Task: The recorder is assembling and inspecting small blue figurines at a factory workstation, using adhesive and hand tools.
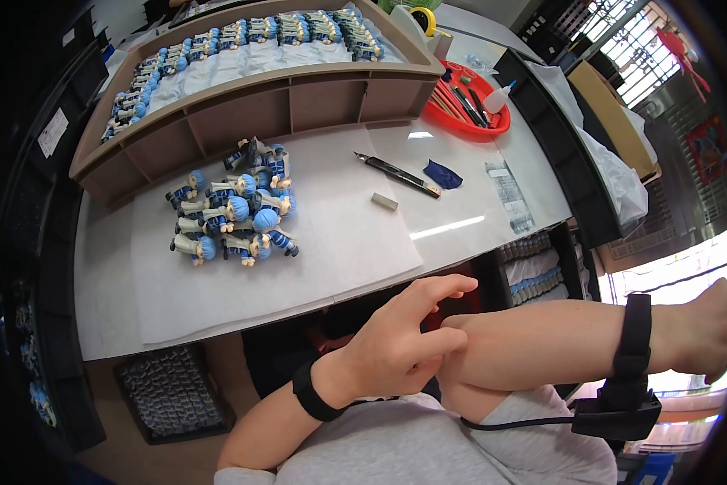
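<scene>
My left hand (400,339), with a black band round its wrist, is at the inner side of my right forearm near the elbow. Its thumb and index finger are spread and nothing shows between them. Off to the far right, my right hand (699,331) is bent in at the picture's edge, its fingers curled; whatever is inside them is hidden. A black strap (634,339) with a small black box circles that forearm. A pile of blue-haired figurines (234,212) lies on a white sheet (331,218) on the table, apart from both hands.
Behind the pile stands a brown crate (258,109) with rows of similar figurines. A craft knife (397,174), a small grey block (384,200) and a dark blue scrap (442,174) lie on the table. A red basket (501,121) holds tools. A black bin (553,153) stands right.
</scene>
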`<state>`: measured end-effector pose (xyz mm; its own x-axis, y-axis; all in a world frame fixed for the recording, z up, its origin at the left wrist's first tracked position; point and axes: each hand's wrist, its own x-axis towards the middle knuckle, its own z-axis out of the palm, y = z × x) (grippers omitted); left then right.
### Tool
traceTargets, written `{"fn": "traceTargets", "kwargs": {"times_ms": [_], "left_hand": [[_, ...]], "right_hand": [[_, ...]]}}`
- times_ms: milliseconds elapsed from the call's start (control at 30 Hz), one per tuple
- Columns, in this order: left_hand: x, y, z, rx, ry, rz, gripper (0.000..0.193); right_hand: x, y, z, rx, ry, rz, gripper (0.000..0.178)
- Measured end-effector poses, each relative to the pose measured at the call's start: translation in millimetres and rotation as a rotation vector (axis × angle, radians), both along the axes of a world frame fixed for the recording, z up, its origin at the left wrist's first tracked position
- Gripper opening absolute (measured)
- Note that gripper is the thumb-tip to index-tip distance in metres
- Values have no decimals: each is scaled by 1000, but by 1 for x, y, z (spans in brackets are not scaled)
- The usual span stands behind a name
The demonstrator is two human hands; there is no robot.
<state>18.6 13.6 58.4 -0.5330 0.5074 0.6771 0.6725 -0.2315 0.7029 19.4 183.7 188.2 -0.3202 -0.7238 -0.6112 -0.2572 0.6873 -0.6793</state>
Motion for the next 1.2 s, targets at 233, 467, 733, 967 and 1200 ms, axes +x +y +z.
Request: {"fn": "traceTargets", "kwargs": {"times_ms": [233, 467, 733, 967, 1200], "left_hand": [[4, 1, 9, -46, -48, -37, 47], [2, 2, 0, -38, -62, -82, 55], [7, 7, 3, -9, -93, -104, 58], [5, 8, -5, -30, -153, -115, 52], [7, 10, -13, -22, -153, -82, 54]], "right_hand": [[6, 21, 1, -473, -172, 99, 11], [8, 39, 0, -926, -337, 192, 12], [9, 59, 5, -1448, -534, 307, 13], [9, 80, 18, -1896, -699, 406, 14], [-4, 101, 27, -2347, -889, 521, 15]]}}
